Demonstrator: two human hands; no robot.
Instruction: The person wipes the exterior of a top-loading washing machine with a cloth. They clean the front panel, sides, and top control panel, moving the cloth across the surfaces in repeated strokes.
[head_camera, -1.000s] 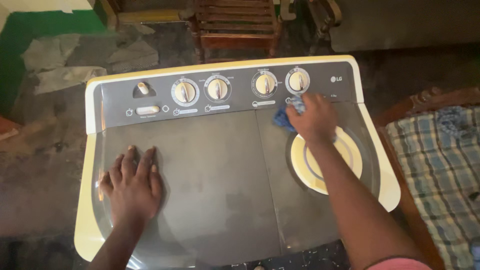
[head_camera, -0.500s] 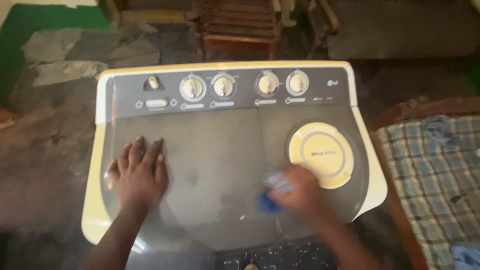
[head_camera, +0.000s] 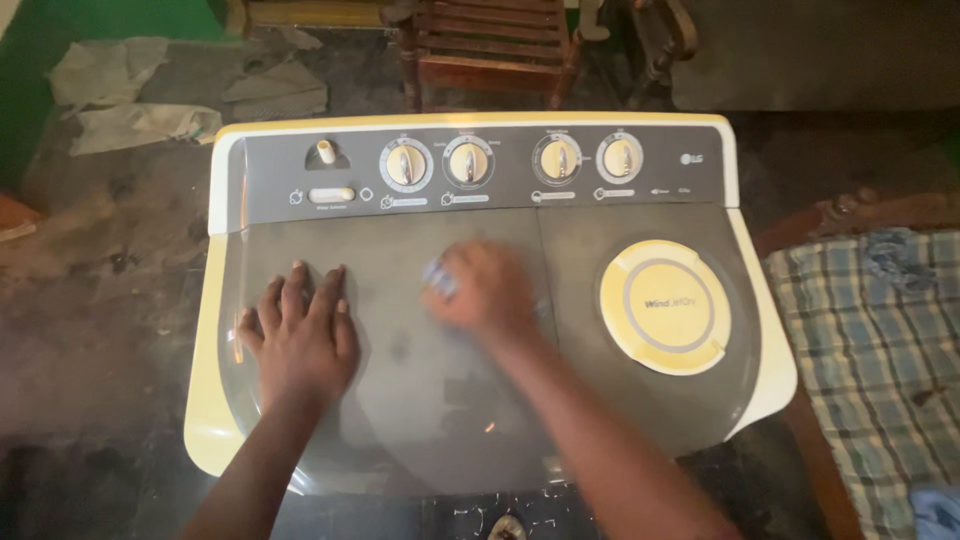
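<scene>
Washer lid (head_camera: 420, 400) is getting wiped: I am pressing a small blue cloth (head_camera: 437, 277) under my closed right hand (head_camera: 482, 293) near the lid's middle, below the dials (head_camera: 468, 162). My left hand (head_camera: 300, 335) is lying flat, fingers spread, left of it. Smudges are showing nearer me; the yellow round cap (head_camera: 665, 306) is sitting right, chair (head_camera: 490, 50) beyond.

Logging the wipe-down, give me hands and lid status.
Left hand flat on grey washer lid. Right hand clutching blue cloth mid-lid. Nothing obstructing.
</scene>
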